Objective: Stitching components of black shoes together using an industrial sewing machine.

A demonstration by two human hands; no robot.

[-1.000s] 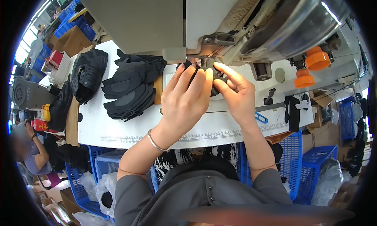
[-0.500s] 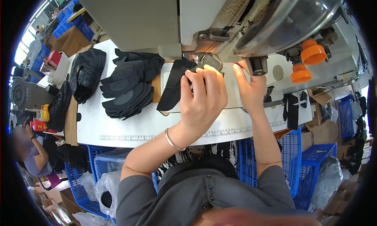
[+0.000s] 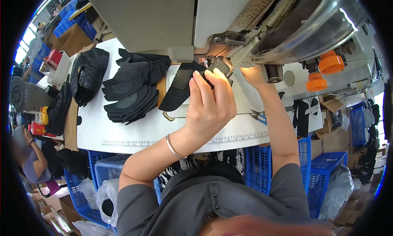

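Note:
A black fabric piece (image 3: 177, 90), with a mesh-like band across it, lies on the bed of a sewing machine (image 3: 172, 55), its upper end by the lit needle area. My left hand (image 3: 213, 100), wearing a bracelet, is closed, its fingertips pressed together on the right edge of that piece. Further right, my right hand (image 3: 254, 77) reaches under the machine head beside a dark cylindrical fitting (image 3: 273, 73). The machine hides its fingers. Left of the piece, layered black cut pieces (image 3: 133, 88) lie in a fanned stack.
Blue-handled snips (image 3: 258, 116) lie near my right forearm. A ruler strip (image 3: 172, 141) follows the white table's front edge. Black shoes (image 3: 88, 76) stand at the left. Orange knobs (image 3: 330, 62) jut out at the right. Blue crates (image 3: 323, 166) sit below; another person (image 3: 35, 158) is at far left.
My right hand has moved further in under the machine head, bringing the snips into view. The black fabric piece has shifted slightly left relative to the view; my left hand stays on it.

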